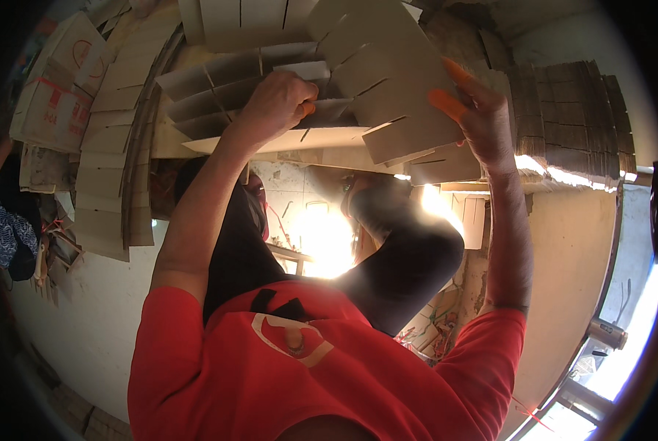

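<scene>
My right hand [482,117], with orange covers on its fingertips, grips a slotted cardboard sheet [395,84] by its right edge. The sheet is tilted and has several parallel slits cut into it. Left of it lies a partly assembled cardboard divider grid [222,95], made of crossed strips standing on edge. My left hand [281,103] is closed above this grid, an orange cover showing on one finger. What its curled fingers pinch is hidden. A pale strip [305,70] shows just behind the knuckles.
Stacks of slotted cardboard stand at the right [568,117] and along the left [112,147]. A white carton [61,84] with red print is at the far left. My legs [410,264] are below the work surface, with bright light glaring between them. Another person's patterned clothing [5,217] shows at the left edge.
</scene>
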Demonstrator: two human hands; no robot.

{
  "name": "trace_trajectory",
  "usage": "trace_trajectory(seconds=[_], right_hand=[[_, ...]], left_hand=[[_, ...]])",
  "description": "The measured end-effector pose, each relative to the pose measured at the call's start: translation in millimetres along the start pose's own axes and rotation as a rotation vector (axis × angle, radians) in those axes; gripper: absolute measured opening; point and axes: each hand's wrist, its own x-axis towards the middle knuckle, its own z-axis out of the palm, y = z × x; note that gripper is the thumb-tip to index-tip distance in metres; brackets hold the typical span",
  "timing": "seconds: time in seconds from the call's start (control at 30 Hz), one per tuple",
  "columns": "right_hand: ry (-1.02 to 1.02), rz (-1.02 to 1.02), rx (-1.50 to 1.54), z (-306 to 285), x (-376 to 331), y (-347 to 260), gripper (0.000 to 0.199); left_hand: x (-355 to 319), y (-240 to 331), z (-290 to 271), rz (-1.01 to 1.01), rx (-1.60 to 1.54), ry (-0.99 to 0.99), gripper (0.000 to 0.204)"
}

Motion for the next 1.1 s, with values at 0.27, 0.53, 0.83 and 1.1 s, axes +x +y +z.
trace_trajectory(seconds=[0.27, 0.53, 0.83, 1.1], right_hand=[[0.17, -0.257, -0.252, 16, -2, 13, 0.048], [0.247, -0.25, -0.194, 19, -12, 22, 0.054], [0.223, -0.156, -0.192, 16, -25, 20, 0.052], [0.075, -0.284, 0.071, 14, -12, 42, 0.054]], left_hand=[[7, 3, -8, -0.091, -0.04, 0.076, 0.016], [25, -27, -8, -0.122, 0.256, 0.078, 0.021], [26, -28, -8, -0.144, 0.264, 0.054, 0.016], [25, -20, -8, -0.152, 0.236, 0.042, 0.014]])
